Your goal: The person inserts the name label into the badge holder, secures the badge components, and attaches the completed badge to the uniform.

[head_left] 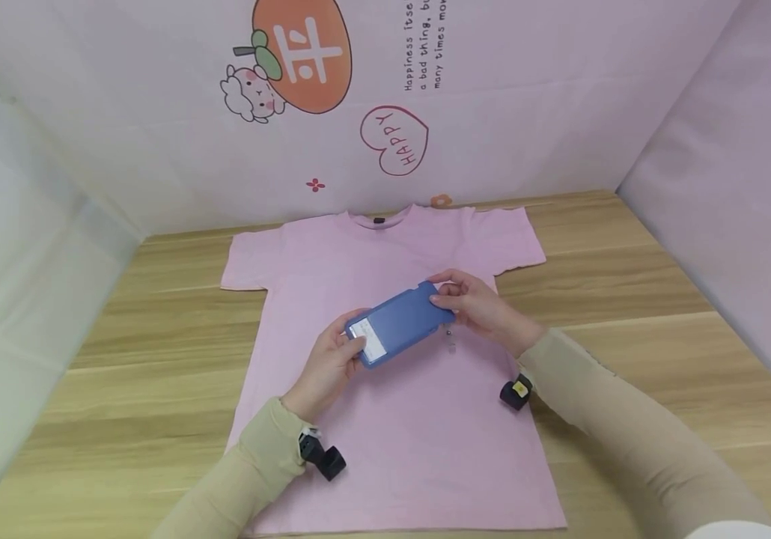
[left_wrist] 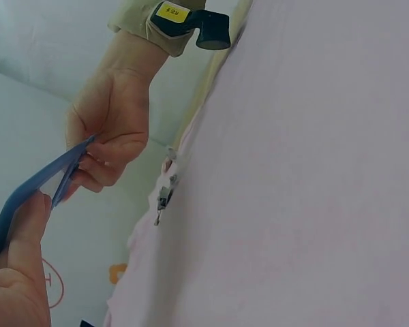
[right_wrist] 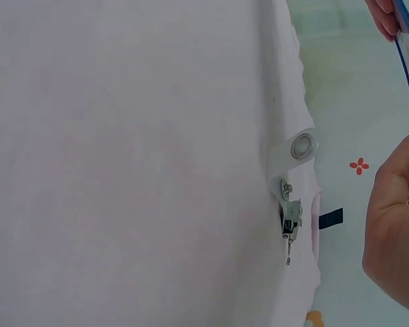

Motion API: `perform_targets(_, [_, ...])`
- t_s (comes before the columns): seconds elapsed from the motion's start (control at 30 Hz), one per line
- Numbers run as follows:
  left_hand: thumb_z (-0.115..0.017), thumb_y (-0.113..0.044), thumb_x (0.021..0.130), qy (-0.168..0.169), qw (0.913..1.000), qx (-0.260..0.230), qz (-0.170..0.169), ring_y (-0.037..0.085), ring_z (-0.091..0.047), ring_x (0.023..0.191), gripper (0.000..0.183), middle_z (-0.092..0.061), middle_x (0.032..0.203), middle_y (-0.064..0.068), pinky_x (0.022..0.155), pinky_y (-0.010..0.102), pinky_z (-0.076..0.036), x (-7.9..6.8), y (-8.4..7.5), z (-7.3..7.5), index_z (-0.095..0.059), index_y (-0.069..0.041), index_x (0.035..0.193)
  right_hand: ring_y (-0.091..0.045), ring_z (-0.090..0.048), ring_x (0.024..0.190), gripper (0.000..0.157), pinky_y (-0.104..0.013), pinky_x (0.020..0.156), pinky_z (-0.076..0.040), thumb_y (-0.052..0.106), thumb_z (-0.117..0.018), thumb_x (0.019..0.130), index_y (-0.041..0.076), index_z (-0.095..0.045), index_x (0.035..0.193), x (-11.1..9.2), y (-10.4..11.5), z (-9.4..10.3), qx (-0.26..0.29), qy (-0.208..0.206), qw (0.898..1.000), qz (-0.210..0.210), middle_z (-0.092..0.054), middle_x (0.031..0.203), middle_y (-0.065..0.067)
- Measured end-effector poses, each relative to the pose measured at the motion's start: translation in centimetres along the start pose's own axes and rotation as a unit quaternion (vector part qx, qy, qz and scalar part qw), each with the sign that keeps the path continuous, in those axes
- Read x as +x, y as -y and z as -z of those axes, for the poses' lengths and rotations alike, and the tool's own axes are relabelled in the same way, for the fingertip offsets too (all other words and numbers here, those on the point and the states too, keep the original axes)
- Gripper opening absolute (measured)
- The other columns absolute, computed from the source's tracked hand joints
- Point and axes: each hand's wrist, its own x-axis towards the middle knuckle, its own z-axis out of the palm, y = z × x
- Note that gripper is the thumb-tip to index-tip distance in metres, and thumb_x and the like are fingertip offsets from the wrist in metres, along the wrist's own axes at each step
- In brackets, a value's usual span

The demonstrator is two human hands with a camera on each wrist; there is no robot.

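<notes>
I see the left hand (head_left: 328, 362) angled inward, pinching one end of a blue card holder (head_left: 402, 322), thumb on top; the right hand (head_left: 483, 308) pinches the other. It slants between them, above a pink T-shirt (head_left: 419, 442) on the wooden table (head_left: 136, 359).

The holder (head_left: 402, 320) looks smooth plastic (fairly matt), the shirt (head_left: 412, 449) cloth.
</notes>
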Motion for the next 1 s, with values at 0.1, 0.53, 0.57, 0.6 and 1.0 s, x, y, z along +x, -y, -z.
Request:
perform_targets(0.1, [-0.033, 0.009, 0.093, 0.002, 1.0, 0.003, 0.0, 0.021, -0.056, 0.114, 0.05, -0.038, 0.142, 0.028, 0.085, 0.025, -0.054, 0.0, 0.1, 0.0, -0.028, 0.003, 0.142, -0.004, -0.047, 0.062, 0.027, -0.018, 0.058, -0.045, -0.004, -0.054, 0.091, 0.018, -0.055, 0.107, 0.1, -0.2, -0.1, 0.002, 0.008, 1.0, -0.002, -0.052, 0.076, 0.006])
perform_targets(0.53, [-0.034, 0.008, 0.093, 0.008, 0.9999, 0.015, -0.002, 0.021, -0.056, 0.113, 0.05, -0.039, 0.142, 0.029, 0.084, 0.025, -0.054, 0.0, 0.0, 0.1, -0.028, 0.003, 0.142, -0.006, -0.05, 0.068, 0.028, -0.018, 0.061, -0.048, -0.005, -0.056, 0.089, 0.02, -0.059, 0.101, 0.2, -0.5, -0.3, -0.002, 0.008, 1.0, 0.002, -0.051, 0.084, 0.002])
perform_targets(0.57, [-0.034, 0.008, 0.093, 0.007, 0.9998, 0.016, -0.001, 0.021, -0.057, 0.113, 0.05, -0.039, 0.142, 0.029, 0.084, 0.025, -0.054, 0.0, 0.0, 0.1, -0.028, 0.003, 0.142, -0.006, -0.049, 0.069, 0.027, -0.018, 0.061, -0.048, -0.005, -0.056, 0.089, 0.018, -0.059, 0.102, 0.1, -0.5, -0.4, -0.011, 0.004, 1.0, 0.006, -0.05, 0.084, 0.002])
perform_targets(0.6, [-0.034, 0.008, 0.093, 0.008, 0.9998, 0.018, -0.002, 0.021, -0.057, 0.113, 0.05, -0.039, 0.142, 0.029, 0.084, 0.025, -0.054, 0.0, 0.0, 0.1, -0.028, 0.004, 0.142, -0.006, -0.049, 0.07, 0.025, -0.018, 0.06, -0.047, -0.005, -0.056, 0.088, 0.015, -0.059, 0.105, 0.1, -0.5, -0.4, -0.021, 0.001, 1.0, 0.01, -0.049, 0.085, 0.001])
perform_targets(1.0, [-0.032, 0.008, 0.094, 0.039, 0.999, 0.024, 0.001, 0.018, -0.055, 0.115, 0.05, -0.034, 0.146, 0.028, 0.086, 0.022, -0.053, -0.2, -0.1, 0.4, -0.025, 0.003, 0.144, -0.006, -0.045, 0.066, 0.037, -0.015, 0.055, -0.041, -0.002, -0.062, 0.086, -0.007, -0.052, 0.121, -0.1, 0.0, -1.2, -0.129, -0.038, 0.99, 0.031, -0.048, 0.082, 0.002])
